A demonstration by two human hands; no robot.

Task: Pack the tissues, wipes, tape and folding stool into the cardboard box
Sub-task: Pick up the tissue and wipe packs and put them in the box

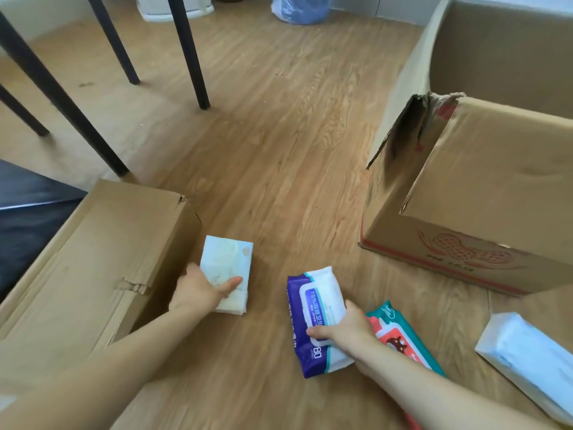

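Note:
A pale tissue pack (228,265) lies on the wooden floor beside a cardboard box lying on its side (102,259); my left hand (201,290) grips its near end. My right hand (347,327) grips a purple and white wipes pack (316,311) a little to the right. Under my right forearm lies a teal and red wipes pack (400,333). A white tissue pack (527,358) rests at the right edge. The open cardboard box (483,187) with red print stands upright at the right, its flaps raised. No tape or folding stool is in view.
Dark table legs (186,51) stand at the upper left. A blue and white bag (297,7) sits at the far wall. A dark surface (28,206) lies at the left edge. Bare wooden floor (279,150) spreads between the two boxes.

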